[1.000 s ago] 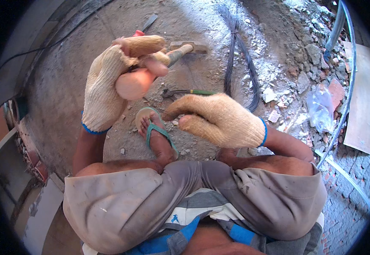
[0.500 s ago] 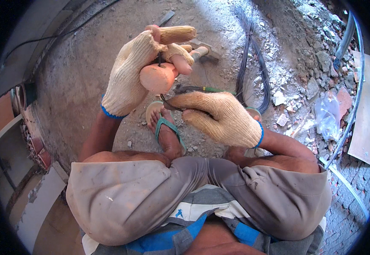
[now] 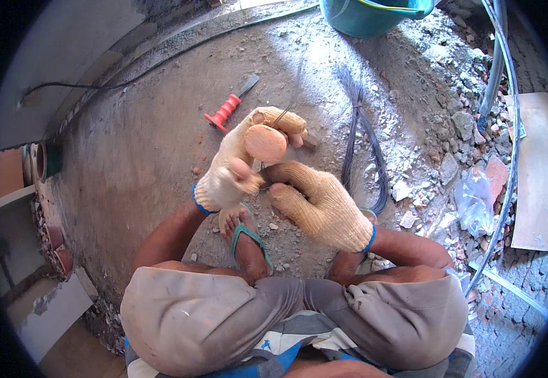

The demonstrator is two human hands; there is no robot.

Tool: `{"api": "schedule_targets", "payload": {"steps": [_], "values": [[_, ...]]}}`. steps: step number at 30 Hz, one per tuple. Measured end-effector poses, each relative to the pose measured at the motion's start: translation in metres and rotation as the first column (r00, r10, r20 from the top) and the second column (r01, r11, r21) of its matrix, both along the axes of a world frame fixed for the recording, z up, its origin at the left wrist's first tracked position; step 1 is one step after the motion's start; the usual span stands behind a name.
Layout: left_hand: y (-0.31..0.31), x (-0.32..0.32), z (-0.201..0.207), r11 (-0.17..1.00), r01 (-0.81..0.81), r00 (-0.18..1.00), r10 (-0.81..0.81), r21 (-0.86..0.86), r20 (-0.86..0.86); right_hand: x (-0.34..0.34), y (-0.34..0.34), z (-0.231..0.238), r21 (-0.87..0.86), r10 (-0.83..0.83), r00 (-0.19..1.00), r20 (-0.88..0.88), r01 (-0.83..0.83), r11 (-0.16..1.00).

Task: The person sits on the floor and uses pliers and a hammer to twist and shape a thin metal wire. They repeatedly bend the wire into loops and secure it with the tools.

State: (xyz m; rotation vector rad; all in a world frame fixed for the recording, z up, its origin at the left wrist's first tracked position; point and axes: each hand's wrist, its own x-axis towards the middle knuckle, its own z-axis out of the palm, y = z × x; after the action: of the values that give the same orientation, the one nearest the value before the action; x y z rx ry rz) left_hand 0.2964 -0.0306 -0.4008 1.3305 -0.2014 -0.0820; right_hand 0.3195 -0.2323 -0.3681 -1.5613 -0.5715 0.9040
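My left hand (image 3: pixel 230 164), in a cream knit glove with bare fingertips poking through, curls around a round, flat-faced orange-pink piece (image 3: pixel 265 144). Its thumb is smeared by motion. A thin dark wire (image 3: pixel 282 117) passes by the piece and up past the fingers. Close beside it, my right hand (image 3: pixel 321 201), in a matching glove, has thumb and forefinger pinched together on a dark wire end just below the piece. A hand chisel (image 3: pixel 226 112) with a red guarded grip lies on the ground beyond my left hand.
A tied bundle of dark wire (image 3: pixel 357 113) lies on the dusty ground to the right. A teal bucket (image 3: pixel 368 19) stands at the far side. Rubble, a clear plastic bag (image 3: pixel 474 205), a flat board (image 3: pixel 532 176) and a long hose (image 3: pixel 508 120) line the right.
The view has shifted, bringing the bucket and red chisel grip into sight. My left hand has turned, its fingers now curled over the orange piece; my hands are closer together.
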Motion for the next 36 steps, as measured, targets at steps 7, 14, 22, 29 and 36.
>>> {"api": "schedule_targets", "payload": {"steps": [7, 14, 22, 29, 36], "values": [[-0.001, 0.002, 0.003, 0.998, -0.047, 0.986, 0.052, 0.032, -0.161, 0.008, 0.002, 0.011, 0.03, -0.084, 0.974, -0.212, 0.092, 0.995], [0.004, 0.014, 0.004, 0.986, 0.072, 0.997, -0.068, 0.15, -0.033, 0.03, -0.006, 0.008, 0.01, 0.006, 0.896, 0.443, -0.012, 1.0], [0.007, 0.014, 0.01, 0.969, 0.095, 0.994, -0.082, 0.228, -0.068, 0.112, -0.015, 0.036, 0.122, -0.124, 0.045, 0.991, 0.048, 0.991], [0.013, 0.015, -0.007, 0.994, 0.075, 0.994, -0.067, 0.086, -0.084, 0.135, -0.006, 0.027, -0.235, 0.25, 0.105, 0.962, -0.143, 0.962], [0.031, 0.035, -0.002, 0.999, 0.032, 0.999, -0.031, 0.033, -0.034, 0.153, 0.003, 0.002, 0.046, -0.043, 0.04, 0.998, -0.059, 0.997]]}}
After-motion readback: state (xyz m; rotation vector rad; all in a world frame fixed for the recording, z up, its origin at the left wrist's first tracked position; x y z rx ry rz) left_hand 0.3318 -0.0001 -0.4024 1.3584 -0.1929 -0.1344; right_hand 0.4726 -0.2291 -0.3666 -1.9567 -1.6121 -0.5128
